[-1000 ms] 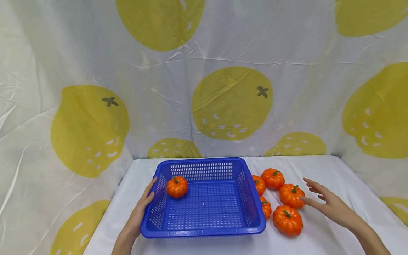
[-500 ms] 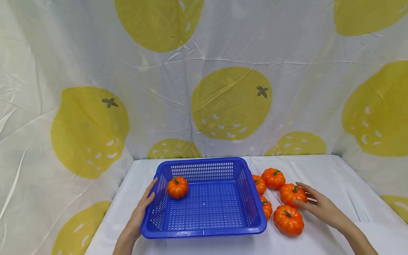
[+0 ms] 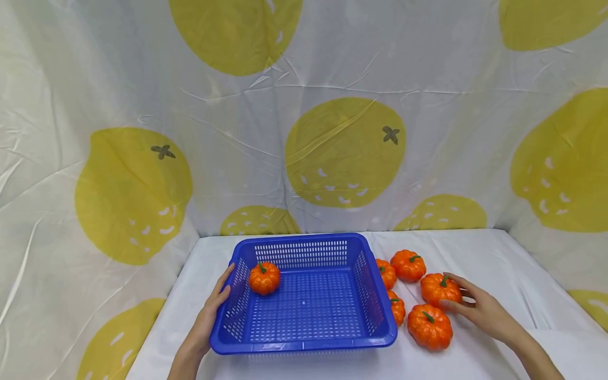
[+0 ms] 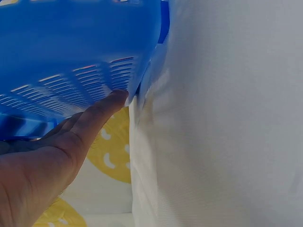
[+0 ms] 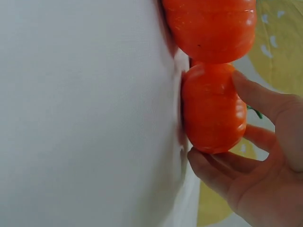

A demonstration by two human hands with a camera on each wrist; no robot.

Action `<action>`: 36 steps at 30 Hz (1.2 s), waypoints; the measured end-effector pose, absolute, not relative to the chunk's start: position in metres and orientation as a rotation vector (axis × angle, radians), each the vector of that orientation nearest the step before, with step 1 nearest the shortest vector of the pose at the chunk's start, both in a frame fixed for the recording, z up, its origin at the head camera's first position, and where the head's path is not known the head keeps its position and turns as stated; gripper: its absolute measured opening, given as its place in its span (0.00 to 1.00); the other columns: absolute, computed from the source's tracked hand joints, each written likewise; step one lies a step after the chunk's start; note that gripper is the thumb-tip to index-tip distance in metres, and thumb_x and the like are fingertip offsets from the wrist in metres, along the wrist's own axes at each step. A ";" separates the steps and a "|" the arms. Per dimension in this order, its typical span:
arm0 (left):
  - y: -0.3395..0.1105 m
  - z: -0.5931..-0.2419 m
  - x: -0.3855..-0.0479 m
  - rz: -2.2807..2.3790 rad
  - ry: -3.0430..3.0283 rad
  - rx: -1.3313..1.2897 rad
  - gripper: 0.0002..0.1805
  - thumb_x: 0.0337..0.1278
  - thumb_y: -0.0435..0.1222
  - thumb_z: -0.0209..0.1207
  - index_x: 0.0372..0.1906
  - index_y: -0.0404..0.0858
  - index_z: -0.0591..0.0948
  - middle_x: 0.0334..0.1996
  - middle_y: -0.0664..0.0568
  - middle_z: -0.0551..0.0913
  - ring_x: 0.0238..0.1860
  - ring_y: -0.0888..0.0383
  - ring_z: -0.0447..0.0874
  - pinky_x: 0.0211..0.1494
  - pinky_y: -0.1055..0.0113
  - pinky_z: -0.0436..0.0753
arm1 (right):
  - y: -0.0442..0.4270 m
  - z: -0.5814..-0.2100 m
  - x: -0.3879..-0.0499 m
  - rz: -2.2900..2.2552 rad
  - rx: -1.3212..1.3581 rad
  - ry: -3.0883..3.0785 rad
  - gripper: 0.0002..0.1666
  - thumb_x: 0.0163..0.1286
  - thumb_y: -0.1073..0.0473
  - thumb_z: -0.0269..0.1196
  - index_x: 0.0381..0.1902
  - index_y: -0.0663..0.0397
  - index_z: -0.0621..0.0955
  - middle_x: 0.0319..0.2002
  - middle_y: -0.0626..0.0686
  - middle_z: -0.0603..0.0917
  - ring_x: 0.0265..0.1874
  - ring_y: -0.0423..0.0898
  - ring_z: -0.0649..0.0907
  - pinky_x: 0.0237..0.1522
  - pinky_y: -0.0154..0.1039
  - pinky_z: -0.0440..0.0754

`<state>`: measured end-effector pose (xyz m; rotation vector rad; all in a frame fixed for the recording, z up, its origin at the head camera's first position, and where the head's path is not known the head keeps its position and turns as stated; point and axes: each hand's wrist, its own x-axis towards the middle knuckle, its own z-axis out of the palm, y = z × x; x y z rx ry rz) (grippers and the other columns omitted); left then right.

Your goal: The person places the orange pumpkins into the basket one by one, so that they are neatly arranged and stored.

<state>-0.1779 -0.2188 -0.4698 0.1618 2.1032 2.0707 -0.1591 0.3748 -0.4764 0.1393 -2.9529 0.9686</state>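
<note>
A blue plastic basket (image 3: 304, 347) with slotted walls stands on the white cloth, and one small orange pumpkin (image 3: 264, 278) with a green stem sits inside it at the left. My left hand (image 3: 209, 311) rests along the basket's left outer wall, fingers fairly straight; in the left wrist view the thumb (image 4: 102, 111) touches the slotted side. At the right, my right hand (image 3: 484, 311) holds another pumpkin (image 3: 438, 290) between thumb and fingers. In the right wrist view the thumb is on one side of this pumpkin (image 5: 213, 111) and the fingertips on the other.
Close to the held one lie a front pumpkin (image 3: 429, 327) and a back pumpkin (image 3: 408, 265). Two more, a pumpkin (image 3: 387, 274) and a pumpkin (image 3: 397, 310), are partly hidden by the basket's right wall. A lemon-print curtain (image 3: 237, 158) closes off the back and sides.
My right hand has come left to the pumpkin and closed its thumb and fingers about it. That pumpkin has shifted slightly right. The left hand and basket have stayed put.
</note>
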 end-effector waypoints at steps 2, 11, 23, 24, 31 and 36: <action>-0.219 -0.470 -0.177 2.070 2.104 0.159 0.31 0.83 0.50 0.35 0.84 0.58 0.48 0.86 0.47 0.36 0.84 0.36 0.35 0.79 0.30 0.37 | 0.378 -0.475 -0.157 0.954 0.131 -2.961 0.44 0.68 0.50 0.71 0.74 0.66 0.68 0.65 0.75 0.76 0.55 0.72 0.82 0.43 0.38 0.87; -0.220 -0.470 -0.177 2.068 2.107 0.152 0.32 0.83 0.51 0.35 0.84 0.59 0.48 0.86 0.48 0.36 0.84 0.35 0.35 0.78 0.27 0.37 | 0.383 -0.480 -0.154 0.995 0.171 -2.893 0.46 0.67 0.54 0.73 0.74 0.68 0.66 0.64 0.77 0.75 0.54 0.57 0.86 0.42 0.28 0.83; -0.219 -0.468 -0.179 2.064 2.105 0.147 0.31 0.83 0.51 0.35 0.84 0.60 0.48 0.86 0.48 0.35 0.84 0.35 0.35 0.78 0.25 0.37 | 0.386 -0.474 -0.152 0.971 0.033 -2.914 0.47 0.67 0.47 0.73 0.75 0.63 0.68 0.65 0.77 0.75 0.54 0.52 0.85 0.38 0.27 0.80; -0.219 -0.467 -0.179 2.063 2.106 0.146 0.31 0.83 0.51 0.35 0.84 0.60 0.49 0.86 0.48 0.35 0.84 0.35 0.35 0.78 0.25 0.36 | 0.388 -0.474 -0.151 0.973 0.040 -2.895 0.46 0.66 0.48 0.73 0.74 0.63 0.69 0.65 0.77 0.75 0.53 0.41 0.84 0.38 0.25 0.79; -0.219 -0.468 -0.178 2.063 2.103 0.144 0.31 0.83 0.51 0.35 0.84 0.60 0.49 0.86 0.48 0.35 0.84 0.35 0.34 0.78 0.25 0.35 | 0.387 -0.463 -0.151 1.030 0.120 -2.758 0.45 0.65 0.52 0.74 0.75 0.60 0.70 0.66 0.76 0.75 0.47 0.04 0.60 0.40 0.14 0.76; -0.219 -0.470 -0.178 2.064 2.097 0.143 0.32 0.83 0.51 0.35 0.84 0.59 0.48 0.86 0.48 0.35 0.84 0.35 0.34 0.78 0.26 0.36 | 0.381 -0.448 -0.157 1.041 0.117 -2.809 0.46 0.68 0.48 0.72 0.78 0.57 0.67 0.69 0.74 0.73 0.47 0.08 0.64 0.41 0.16 0.77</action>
